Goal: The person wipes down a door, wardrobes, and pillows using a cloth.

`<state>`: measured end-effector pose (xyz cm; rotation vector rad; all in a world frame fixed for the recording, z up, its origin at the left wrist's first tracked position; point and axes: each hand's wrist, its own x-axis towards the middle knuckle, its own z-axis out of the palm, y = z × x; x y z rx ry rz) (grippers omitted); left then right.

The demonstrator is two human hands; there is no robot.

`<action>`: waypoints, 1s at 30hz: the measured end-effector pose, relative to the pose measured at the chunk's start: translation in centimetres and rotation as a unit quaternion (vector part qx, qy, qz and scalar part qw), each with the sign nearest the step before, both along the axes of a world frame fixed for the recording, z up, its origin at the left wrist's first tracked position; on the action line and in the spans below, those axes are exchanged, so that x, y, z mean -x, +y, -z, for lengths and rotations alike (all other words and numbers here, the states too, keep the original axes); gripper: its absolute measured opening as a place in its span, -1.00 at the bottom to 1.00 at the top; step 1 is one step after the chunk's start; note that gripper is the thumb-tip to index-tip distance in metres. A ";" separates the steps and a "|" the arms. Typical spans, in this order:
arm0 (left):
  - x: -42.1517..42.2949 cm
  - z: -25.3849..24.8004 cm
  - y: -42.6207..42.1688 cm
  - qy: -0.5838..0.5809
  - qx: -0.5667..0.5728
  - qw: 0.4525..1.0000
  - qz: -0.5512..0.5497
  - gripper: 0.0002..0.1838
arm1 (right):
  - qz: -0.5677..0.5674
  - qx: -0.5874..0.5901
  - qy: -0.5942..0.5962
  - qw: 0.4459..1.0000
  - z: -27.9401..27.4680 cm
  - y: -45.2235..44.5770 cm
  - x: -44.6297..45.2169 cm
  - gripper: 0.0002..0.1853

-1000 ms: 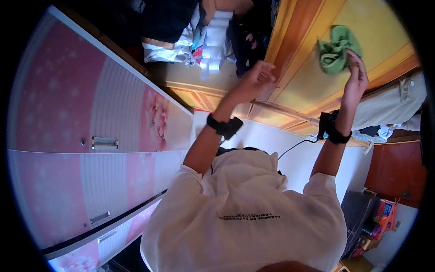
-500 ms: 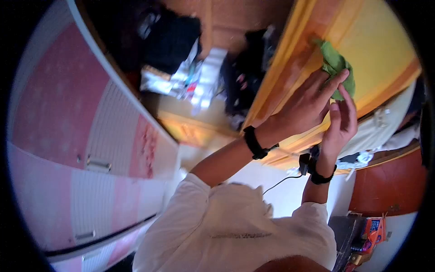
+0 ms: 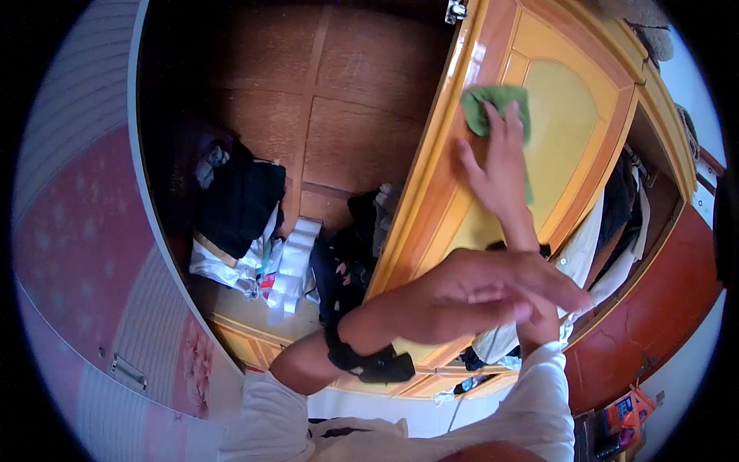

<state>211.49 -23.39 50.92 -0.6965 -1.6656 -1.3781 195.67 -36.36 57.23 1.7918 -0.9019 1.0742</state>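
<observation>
A green cloth (image 3: 496,108) lies against the yellow panelled wardrobe door (image 3: 566,100). The fingers of my right hand (image 3: 496,165) hold it there, spread over its lower part, and a strip of green shows beside the wrist. Nearer to the camera, my left hand (image 3: 493,296) crosses in front of my right forearm. Its fingers are stretched out and nothing shows in them. Black bands are on both wrists; the right one is mostly hidden.
Left of the door is an open compartment with dark clothes (image 3: 239,200) and a white packet (image 3: 296,262). Clothes (image 3: 589,254) hang in another compartment at the right. A pink and white cabinet (image 3: 85,231) stands at the left, and a red-brown panel (image 3: 654,308) at the right.
The view has shifted, showing more of the door and compartment. My left hand, earlier at the cloth, is now lower and apart from it. My right hand is now on the cloth, further up the door.
</observation>
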 end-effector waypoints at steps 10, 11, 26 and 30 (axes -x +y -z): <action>2.3 1.8 3.2 0.145 -0.092 0.949 0.264 -0.65 | -0.012 0.089 -0.074 0.993 -2.0 -2.4 0.2 -0.56; 2.5 2.4 3.4 0.147 -0.100 0.948 0.265 -0.64 | -0.008 0.103 -0.102 0.989 -1.3 -2.5 0.2 -0.51; 4.6 7.7 6.8 0.146 -0.184 0.938 0.254 -0.58 | 0.081 0.010 -0.047 0.996 9.1 -1.9 6.6 -0.55; 3.2 7.6 7.5 0.155 -0.167 0.947 0.228 -0.56 | 0.019 0.001 -0.030 0.999 12.2 -2.6 4.5 -0.51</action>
